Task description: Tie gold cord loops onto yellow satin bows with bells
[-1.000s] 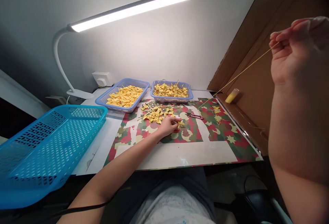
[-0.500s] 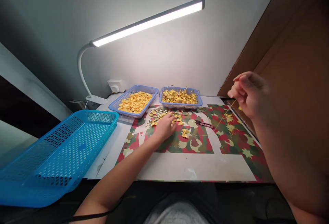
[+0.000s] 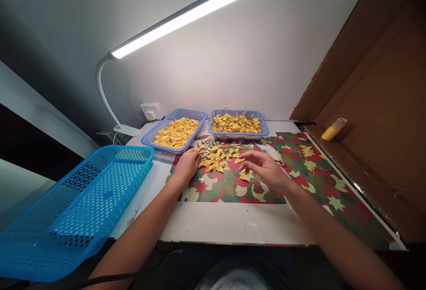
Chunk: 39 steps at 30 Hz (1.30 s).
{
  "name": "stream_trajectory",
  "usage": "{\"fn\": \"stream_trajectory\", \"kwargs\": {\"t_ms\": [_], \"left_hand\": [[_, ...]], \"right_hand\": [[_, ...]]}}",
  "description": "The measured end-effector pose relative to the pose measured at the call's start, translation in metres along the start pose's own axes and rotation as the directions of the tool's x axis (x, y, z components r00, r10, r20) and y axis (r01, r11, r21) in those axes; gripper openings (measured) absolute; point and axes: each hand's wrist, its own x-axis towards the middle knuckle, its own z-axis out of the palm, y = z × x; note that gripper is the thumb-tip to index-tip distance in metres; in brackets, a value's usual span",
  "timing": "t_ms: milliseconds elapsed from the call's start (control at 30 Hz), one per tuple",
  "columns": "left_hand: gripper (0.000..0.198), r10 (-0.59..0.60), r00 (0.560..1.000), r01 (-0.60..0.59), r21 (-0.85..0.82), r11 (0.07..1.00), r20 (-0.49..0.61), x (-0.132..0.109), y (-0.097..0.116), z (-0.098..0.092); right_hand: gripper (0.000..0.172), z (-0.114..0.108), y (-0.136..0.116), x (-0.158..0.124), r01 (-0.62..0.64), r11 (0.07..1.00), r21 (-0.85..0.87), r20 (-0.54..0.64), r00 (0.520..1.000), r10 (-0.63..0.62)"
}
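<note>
My left hand (image 3: 188,165) is at the left edge of a loose pile of yellow ribbon bows (image 3: 214,159), its fingers drawn together; what they hold, if anything, is hidden. Thin gold ties and small silvery bells (image 3: 213,144) lie among the bows at the back of the pile. Over a single bow (image 3: 245,175) right of the pile hovers my right hand (image 3: 264,168), fingers curved and apart, with nothing visible between them. Behind that hand, the pink handle of the thread snips (image 3: 281,163) shows in part; the rest is covered.
Two blue-violet baskets stand at the back: the left basket (image 3: 146,139) holds yellow bows, the right basket (image 3: 239,136) bows with gold ties. A large blue basket (image 3: 109,192) is at left under a lamp (image 3: 189,17). A yellow thread spool (image 3: 333,129) stands by the cardboard (image 3: 376,103) at right.
My right hand has come down from the raised spot at right, where it pulled a thread, to the single bow. My left hand has moved left from the pile's middle to its edge.
</note>
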Motion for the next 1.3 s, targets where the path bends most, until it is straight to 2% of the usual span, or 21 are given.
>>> {"fn": "stream_trajectory", "kwargs": {"t_ms": [100, 200, 333, 433, 533, 667, 800, 933, 1200, 1300], "left_hand": [[0.014, -0.034, 0.998, 0.027, -0.141, 0.99, -0.045, -0.001, 0.0, -0.006], [0.029, -0.1, 0.995, 0.085, -0.324, 0.942, -0.03, -0.002, 0.003, -0.006], [0.059, -0.136, 0.979, 0.202, -0.583, 0.787, 0.155, -0.009, 0.015, 0.005], [0.072, -0.093, 0.938, 0.311, -0.693, 0.65, 0.333, -0.017, 0.027, 0.017], [0.071, -0.045, 0.884, 0.412, -0.732, 0.543, 0.465, -0.025, 0.038, 0.027], [0.062, -0.012, 0.832, 0.495, -0.734, 0.465, 0.554, -0.03, 0.044, 0.031], [0.059, -0.01, 0.82, 0.515, -0.731, 0.448, 0.572, -0.033, 0.047, 0.029], [0.056, -0.023, 0.839, 0.489, -0.735, 0.47, 0.544, -0.033, 0.048, 0.028], [0.042, 0.037, 0.881, 0.361, -0.72, 0.593, 0.472, -0.035, 0.052, 0.028], [0.039, 0.067, 0.909, 0.284, -0.729, 0.623, 0.412, -0.036, 0.055, 0.028]], "right_hand": [[0.018, 0.012, 0.012, -0.001, -0.019, 0.995, -0.1, 0.022, 1.0, 0.021], [0.018, 0.02, 0.019, -0.002, -0.001, 0.983, -0.183, 0.025, 1.0, 0.005], [0.02, 0.028, 0.021, -0.004, 0.004, 0.983, -0.181, -0.032, 0.999, -0.01], [0.02, 0.033, 0.019, -0.005, 0.051, 0.974, -0.221, -0.086, 0.994, -0.071], [0.019, 0.036, 0.019, -0.007, 0.091, 0.955, -0.282, -0.103, 0.987, -0.124], [0.017, 0.038, 0.024, -0.008, 0.087, 0.937, -0.339, -0.097, 0.987, -0.127], [0.016, 0.038, 0.028, -0.009, 0.067, 0.935, -0.349, -0.096, 0.99, -0.107], [0.016, 0.037, 0.028, -0.011, 0.063, 0.934, -0.351, -0.097, 0.99, -0.104], [0.016, 0.04, 0.034, -0.011, 0.045, 0.935, -0.35, -0.088, 0.993, -0.081], [0.017, 0.04, 0.035, -0.011, 0.039, 0.94, -0.338, -0.086, 0.994, -0.072]]}}
